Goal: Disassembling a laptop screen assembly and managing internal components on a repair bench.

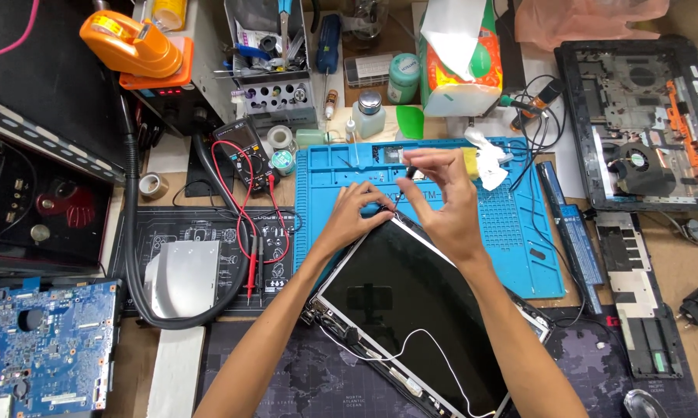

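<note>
A bare laptop screen panel (pixel 411 310) lies tilted across the blue silicone work mat (pixel 519 232), dark glass facing up, with a thin white cable looping over its lower part. My left hand (pixel 356 213) pinches the panel's top corner at its edge. Just right of it, my right hand (pixel 442 197) is raised over the same corner, with the thumb and forefinger closed on a small dark part (pixel 411 172) that is too small to name. Both forearms reach in from the bottom of the view.
A multimeter (pixel 244 151) with red leads and a black mat sit to the left, a blue circuit board (pixel 47 348) at bottom left. An opened laptop base (pixel 643 116) with a fan, a long battery (pixel 569 228) and a tissue box (pixel 457 62) lie right and behind.
</note>
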